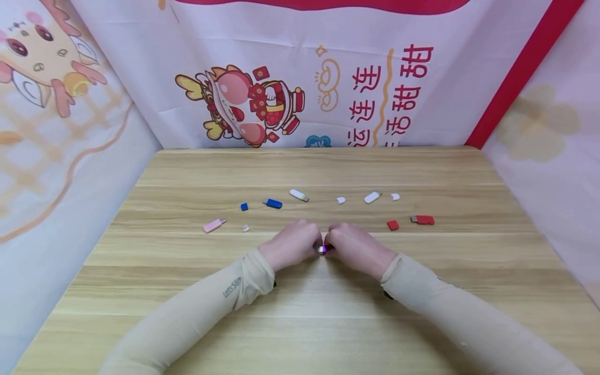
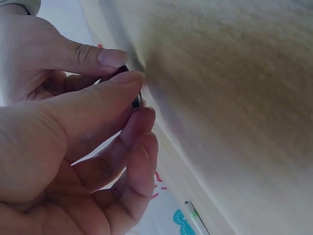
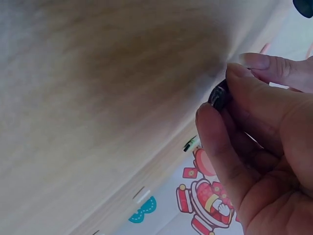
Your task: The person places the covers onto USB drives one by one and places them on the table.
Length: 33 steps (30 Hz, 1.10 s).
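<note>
Fingers cover most of the purple-and-silver USB stick (image 1: 321, 249), so its full outline and whether it is one piece or two cannot be made out. It sits between the two hands, close over the middle of the bench (image 1: 323, 302), with only a silver bit and a purple bit in sight. The fingertips of the left hand (image 1: 294, 245) and right hand (image 1: 358, 249) are largely turned from the head camera, and both beige sleeves (image 1: 183, 317) run off its lower edge.

The left hand's grip is closed in a pinch, thumb and fingers together on the silver end; the right hand's grip is likewise clamped on the purple end, the hands almost meeting.

Each wrist view shows the thumb and fingertips that the head view hides, though there the stick looks merely dark, with a metallic glint. Only the head view shows the whole spread beyond the hands: pink USB stick (image 1: 214, 225), clear cap (image 1: 246, 228), blue cap (image 1: 244, 207) and blue USB stick (image 1: 274, 203) to the left, red cap (image 1: 392, 225) and red USB stick (image 1: 424, 220) to the right.
</note>
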Motion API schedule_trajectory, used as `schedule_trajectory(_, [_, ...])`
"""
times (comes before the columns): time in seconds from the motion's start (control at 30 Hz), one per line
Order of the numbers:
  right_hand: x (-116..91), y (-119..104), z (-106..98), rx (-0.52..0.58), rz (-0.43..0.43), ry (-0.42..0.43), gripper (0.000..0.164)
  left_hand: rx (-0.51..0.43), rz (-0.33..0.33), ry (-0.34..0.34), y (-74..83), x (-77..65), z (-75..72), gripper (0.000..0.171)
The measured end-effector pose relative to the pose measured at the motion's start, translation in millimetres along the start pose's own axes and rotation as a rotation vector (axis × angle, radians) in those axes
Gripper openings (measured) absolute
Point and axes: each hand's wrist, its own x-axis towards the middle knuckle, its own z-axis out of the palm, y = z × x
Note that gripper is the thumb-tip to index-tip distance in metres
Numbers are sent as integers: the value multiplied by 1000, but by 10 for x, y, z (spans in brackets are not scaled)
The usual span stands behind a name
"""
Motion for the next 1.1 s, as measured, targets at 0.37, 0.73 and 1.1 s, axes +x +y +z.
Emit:
schedule_trajectory(0.37, [-17, 34, 24, 23, 28, -40, 6, -2, -14, -3, 19, 15, 17, 4])
schedule_trajectory(0.73, [-107, 9, 5, 30, 47, -95, 4, 29, -22, -24, 76, -48, 56, 4])
schedule_trajectory(1.1, [-186, -28, -6, 5, 41, -114, 5, 46, 0, -31, 124, -79, 73, 4])
